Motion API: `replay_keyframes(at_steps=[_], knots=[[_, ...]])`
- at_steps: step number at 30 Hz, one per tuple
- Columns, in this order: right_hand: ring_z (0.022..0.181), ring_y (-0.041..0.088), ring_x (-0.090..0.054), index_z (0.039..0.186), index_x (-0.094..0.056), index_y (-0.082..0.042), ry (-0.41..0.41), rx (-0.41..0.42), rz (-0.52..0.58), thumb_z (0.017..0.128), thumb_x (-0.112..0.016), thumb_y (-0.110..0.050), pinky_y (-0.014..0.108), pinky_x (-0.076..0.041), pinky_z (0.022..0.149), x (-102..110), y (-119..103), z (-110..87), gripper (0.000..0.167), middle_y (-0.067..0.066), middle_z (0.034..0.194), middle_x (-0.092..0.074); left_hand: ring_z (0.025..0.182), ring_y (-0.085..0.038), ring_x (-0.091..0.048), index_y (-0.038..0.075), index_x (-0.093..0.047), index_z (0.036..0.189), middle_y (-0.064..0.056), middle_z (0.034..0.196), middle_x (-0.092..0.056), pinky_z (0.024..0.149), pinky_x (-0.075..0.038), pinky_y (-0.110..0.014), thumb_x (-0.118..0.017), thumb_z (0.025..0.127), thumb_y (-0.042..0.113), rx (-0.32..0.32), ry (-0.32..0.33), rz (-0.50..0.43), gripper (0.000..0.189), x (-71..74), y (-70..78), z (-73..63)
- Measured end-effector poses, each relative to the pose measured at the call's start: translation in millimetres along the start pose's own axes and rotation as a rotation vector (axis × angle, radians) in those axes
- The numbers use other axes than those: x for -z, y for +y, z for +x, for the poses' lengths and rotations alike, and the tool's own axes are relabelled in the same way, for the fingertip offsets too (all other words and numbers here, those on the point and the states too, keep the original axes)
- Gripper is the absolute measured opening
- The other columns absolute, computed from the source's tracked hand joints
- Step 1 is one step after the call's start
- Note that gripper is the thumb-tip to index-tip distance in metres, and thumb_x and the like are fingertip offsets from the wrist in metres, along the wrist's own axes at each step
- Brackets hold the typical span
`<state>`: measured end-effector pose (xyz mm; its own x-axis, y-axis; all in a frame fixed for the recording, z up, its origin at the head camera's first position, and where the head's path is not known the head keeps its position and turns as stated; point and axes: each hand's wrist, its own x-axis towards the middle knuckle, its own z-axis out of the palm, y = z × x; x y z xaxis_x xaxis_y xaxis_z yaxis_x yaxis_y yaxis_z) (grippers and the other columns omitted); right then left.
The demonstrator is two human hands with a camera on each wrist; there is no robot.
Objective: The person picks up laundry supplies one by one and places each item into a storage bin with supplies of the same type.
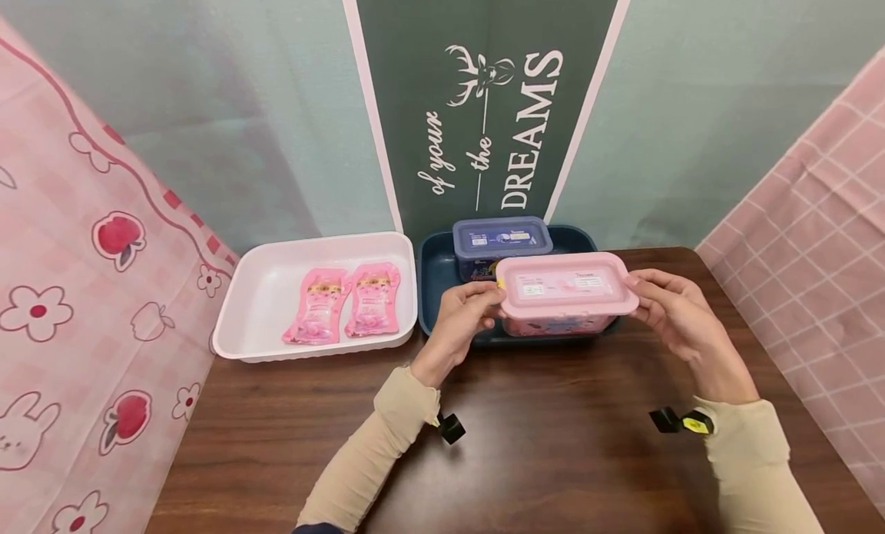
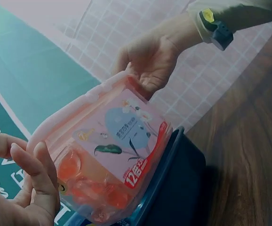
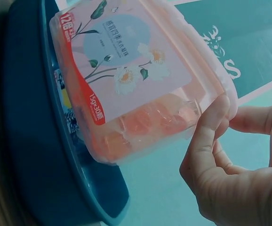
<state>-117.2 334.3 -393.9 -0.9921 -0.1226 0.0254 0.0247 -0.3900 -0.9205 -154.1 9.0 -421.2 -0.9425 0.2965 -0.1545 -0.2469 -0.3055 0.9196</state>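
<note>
Both hands hold a pink lidded box of laundry pods [image 1: 568,286] by its two ends, over the front of a dark blue tray [image 1: 434,288]. My left hand [image 1: 459,319] pinches the left end of the lid's rim, and my right hand [image 1: 674,311] grips the right end. Through the clear wall of the pink box [image 3: 126,70], orange-red pods show beside a flowered label. Behind it, a blue-lidded box [image 1: 501,240] stands in the tray, partly hidden by the pink one. In the left wrist view the pink box [image 2: 122,141] appears tilted above the tray's edge.
A white tray [image 1: 256,303] stands to the left, close beside the blue one, with two pink pouches [image 1: 346,303] lying in it. The brown wooden table [image 1: 539,442] extends toward me. Patterned cloths [image 1: 816,288] hang at both sides and behind.
</note>
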Motion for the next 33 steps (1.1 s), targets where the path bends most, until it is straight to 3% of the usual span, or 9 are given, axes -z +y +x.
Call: replay_keyframes(at_steps=[9, 21, 33], knots=[[0.083, 0.018, -0.077, 0.113, -0.075, 0.004, -0.021, 0.063, 0.087, 0.105, -0.05, 0.013, 0.026, -0.066, 0.078, -11, 14, 4.4, 0.027, 0.011, 0.103, -0.077, 0.072, -0.009, -0.068, -0.006, -0.067, 0.123, 0.001, 0.087, -0.074, 0.065, -0.056, -0.017, -0.073, 0.095, 0.003, -0.035, 0.004, -0.071, 0.031, 12.4, -0.8, 0.6], [0.09, 0.018, -0.076, 0.12, -0.073, 0.006, -0.047, 0.124, 0.104, 0.102, -0.049, 0.019, 0.026, -0.065, 0.083, -15, 33, 9.2, 0.033, 0.012, 0.106, -0.076, 0.082, -0.008, -0.07, -0.003, -0.066, 0.131, 0.002, 0.103, -0.072, 0.074, -0.06, -0.02, -0.073, 0.094, -0.001, -0.058, 0.032, -0.13, 0.037, 25.9, -7.5, 0.7], [0.091, 0.018, -0.076, 0.126, -0.072, 0.005, -0.036, 0.101, 0.103, 0.102, -0.054, 0.017, 0.026, -0.065, 0.085, -18, 47, 21.6, 0.032, 0.011, 0.111, -0.073, 0.085, -0.011, -0.07, -0.008, -0.062, 0.135, -0.002, 0.103, -0.067, 0.078, -0.066, -0.026, -0.067, 0.096, -0.008, -0.055, 0.082, -0.205, 0.038, 34.8, -10.3, 4.2]])
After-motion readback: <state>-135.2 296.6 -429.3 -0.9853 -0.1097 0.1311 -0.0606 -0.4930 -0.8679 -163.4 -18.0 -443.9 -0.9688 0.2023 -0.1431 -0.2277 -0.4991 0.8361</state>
